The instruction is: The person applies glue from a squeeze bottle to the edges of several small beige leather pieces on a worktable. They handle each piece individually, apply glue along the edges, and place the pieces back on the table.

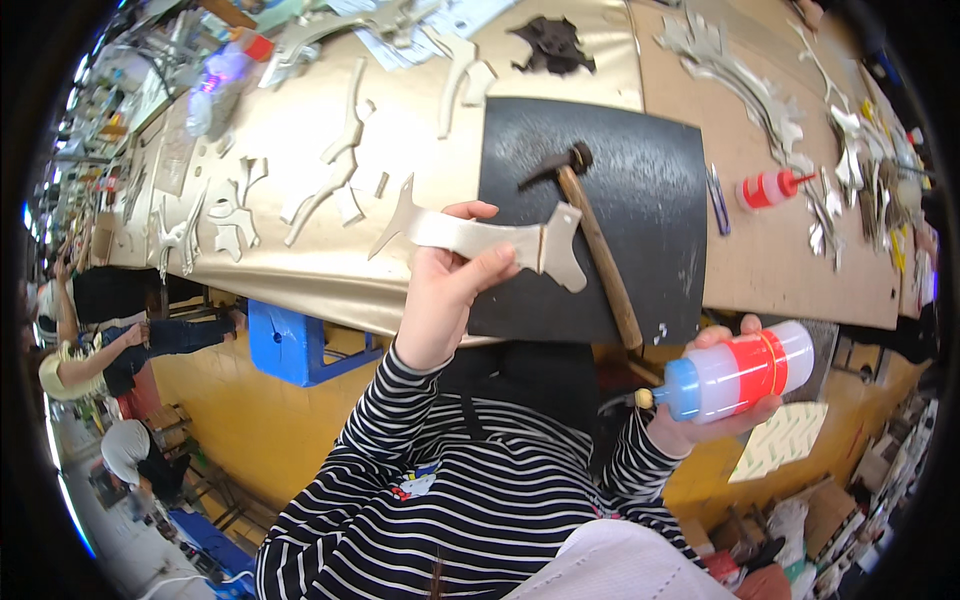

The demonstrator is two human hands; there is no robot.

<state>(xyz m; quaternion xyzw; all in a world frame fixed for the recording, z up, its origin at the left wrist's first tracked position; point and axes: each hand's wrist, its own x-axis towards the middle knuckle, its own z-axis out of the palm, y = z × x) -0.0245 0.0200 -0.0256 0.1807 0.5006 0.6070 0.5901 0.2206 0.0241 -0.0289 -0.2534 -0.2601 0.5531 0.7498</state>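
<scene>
My left hand (450, 280) is closed around a pale, cream-coloured cut piece (470, 234), which looks like leather, with a seam line near its right end. It is held up over the left part of a black mat (640, 180). My right hand (730, 415) grips a translucent squeeze bottle (795, 360) with a red label and a blue cap. The bottle lies sideways in my grasp, its pale nozzle tip pointing left, apart from the cut piece. Across the mat rests a hammer (595, 235) with a wooden handle.
Pale cut pieces (345, 150) are spread on the gold-coloured table cover, with a dark cut piece (552, 46) farther back. Right of the mat lie a small slim blue tool (717, 200) and a red bottle (768, 190). A blue stool (285, 345) stands at left; other people are beyond it.
</scene>
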